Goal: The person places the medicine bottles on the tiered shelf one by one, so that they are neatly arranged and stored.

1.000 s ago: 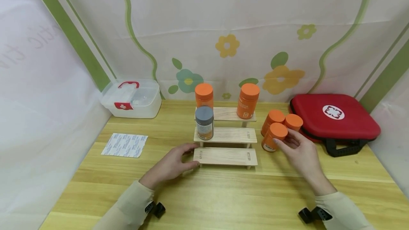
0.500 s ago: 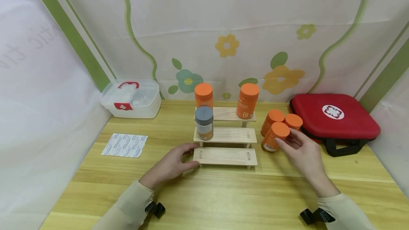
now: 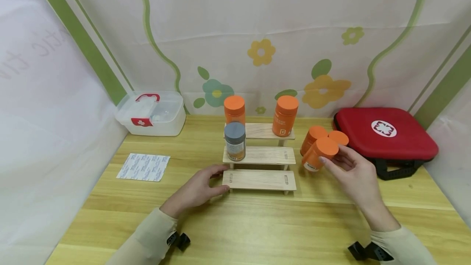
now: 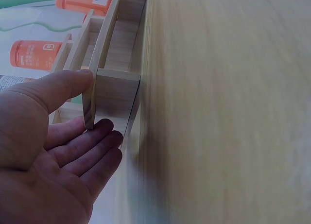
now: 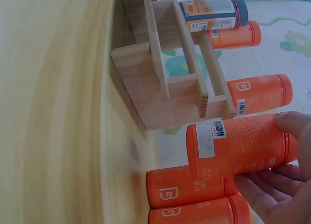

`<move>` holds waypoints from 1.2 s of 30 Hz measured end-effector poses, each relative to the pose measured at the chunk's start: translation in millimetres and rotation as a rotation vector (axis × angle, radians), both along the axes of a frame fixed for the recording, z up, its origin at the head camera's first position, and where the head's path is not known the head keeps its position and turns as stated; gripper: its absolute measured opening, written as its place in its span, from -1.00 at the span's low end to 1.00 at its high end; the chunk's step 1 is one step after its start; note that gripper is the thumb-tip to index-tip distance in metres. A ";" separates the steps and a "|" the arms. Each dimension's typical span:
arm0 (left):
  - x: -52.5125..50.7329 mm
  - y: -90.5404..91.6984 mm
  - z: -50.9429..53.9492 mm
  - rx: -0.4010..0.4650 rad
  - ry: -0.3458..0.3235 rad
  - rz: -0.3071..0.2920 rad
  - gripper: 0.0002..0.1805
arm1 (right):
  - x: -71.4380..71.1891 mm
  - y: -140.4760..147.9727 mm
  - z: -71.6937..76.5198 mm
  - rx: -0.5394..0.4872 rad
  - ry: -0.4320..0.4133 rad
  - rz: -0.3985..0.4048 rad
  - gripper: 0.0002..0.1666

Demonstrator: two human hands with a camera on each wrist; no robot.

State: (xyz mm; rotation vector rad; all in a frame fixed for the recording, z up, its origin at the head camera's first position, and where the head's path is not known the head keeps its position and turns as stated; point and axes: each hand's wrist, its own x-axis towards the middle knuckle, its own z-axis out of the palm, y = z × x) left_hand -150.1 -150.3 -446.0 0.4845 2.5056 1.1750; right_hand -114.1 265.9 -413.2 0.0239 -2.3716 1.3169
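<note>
My right hand point(image 3: 356, 177) pinches an orange bottle point(image 3: 319, 154) near its cap, tilted and clear of the table in the right wrist view point(image 5: 238, 144). Behind it stand two more orange bottles point(image 3: 310, 137). My left hand point(image 3: 198, 187) touches the left end of a three-step wooden rack point(image 3: 259, 180), thumb on the lowest step's edge and fingers beside its side in the left wrist view point(image 4: 116, 95). A grey-capped bottle point(image 3: 235, 142) stands on the middle step's left; orange bottles point(image 3: 285, 117) stand at both ends of the top step.
At the back left is a clear box point(image 3: 165, 117) with a red handle. A white printed sheet point(image 3: 143, 167) lies in front of it. On the right a red case point(image 3: 390, 136) with a black handle lies beside the bottles. A patterned cloth point(image 3: 220, 19) hangs behind.
The bottle in my right hand has tilted further, lifted, and moved slightly right. My right hand and forearm have shifted right. My left hand has stayed at the rack.
</note>
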 end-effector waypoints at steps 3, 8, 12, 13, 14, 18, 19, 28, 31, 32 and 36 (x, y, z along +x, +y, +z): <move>-0.1 0.0 -0.2 -0.001 -0.002 0.001 -0.33 | 2.3 -2.4 4.8 -0.013 0.012 0.010 -0.34; 0.1 -0.4 -0.8 -0.006 0.002 0.000 -0.33 | 4.5 -6.4 12.4 -0.025 0.037 0.023 -0.37; 0.0 -0.6 -1.4 -0.004 0.004 -0.002 -0.33 | 6.1 -9.0 17.8 -0.019 0.060 0.032 -0.38; 0.0 -0.7 -1.5 -0.002 0.004 -0.001 -0.33 | 6.5 -9.6 18.8 -0.016 0.063 0.033 -0.38; 0.1 -0.7 -1.4 -0.001 0.003 -0.001 -0.33 | 6.8 -10.2 19.9 -0.015 0.066 0.036 -0.38; 0.1 -0.3 -1.5 0.005 -0.002 0.004 -0.33 | 6.7 -12.7 23.7 -0.009 0.068 0.041 -0.36; 0.1 -0.3 -1.5 0.006 -0.002 0.004 -0.33 | 6.6 -13.3 24.6 -0.008 0.068 0.041 -0.36; 0.0 0.6 -2.1 0.010 0.005 -0.001 -0.34 | 3.7 -20.9 30.6 -0.023 0.072 0.067 -0.36; -0.1 1.3 -2.1 0.010 0.002 0.000 -0.34 | 2.1 -24.4 32.4 -0.024 0.082 0.082 -0.37; 0.0 1.1 -2.2 0.009 0.003 0.001 -0.34 | 1.3 -25.6 33.0 -0.025 0.085 0.088 -0.37; 0.2 1.1 -2.2 0.007 0.003 0.005 -0.34 | -2.3 -30.6 35.3 -0.032 0.086 0.110 -0.39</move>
